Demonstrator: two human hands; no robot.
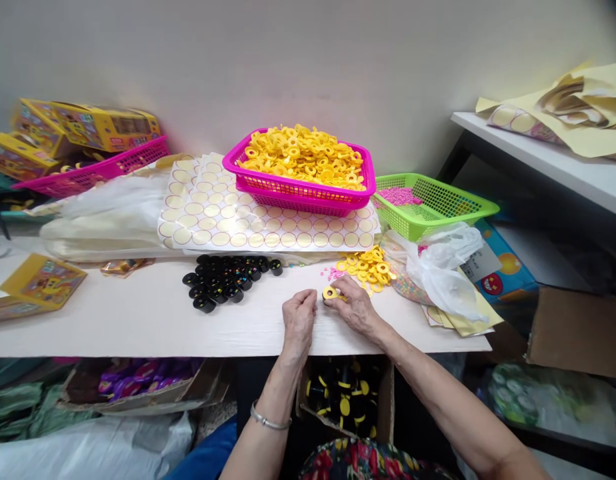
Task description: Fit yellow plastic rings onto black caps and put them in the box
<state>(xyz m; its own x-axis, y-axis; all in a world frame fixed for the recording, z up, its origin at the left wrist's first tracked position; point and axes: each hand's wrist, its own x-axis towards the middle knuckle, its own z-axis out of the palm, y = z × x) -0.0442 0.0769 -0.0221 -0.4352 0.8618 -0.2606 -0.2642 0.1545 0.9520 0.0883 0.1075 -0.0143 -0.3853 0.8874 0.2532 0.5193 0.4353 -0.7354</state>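
My right hand (pixel 355 307) pinches a small black cap topped with a yellow ring (pixel 329 293) on the white table (pixel 138 320). My left hand (pixel 299 317) rests just left of it, fingers curled, with nothing visible in them. A cluster of black caps (pixel 223 278) lies to the left of my hands. Loose yellow rings (pixel 369 267) lie just behind my right hand, with tiny pink beads (pixel 334 272) beside them.
A pink basket (pixel 298 190) heaped with yellow rings sits on sheets of round stickers (pixel 248 227). A green basket (pixel 428 207) holds pink beads. White plastic bags, yellow boxes at the left, and a carton of assembled pieces (pixel 343 393) under the table edge.
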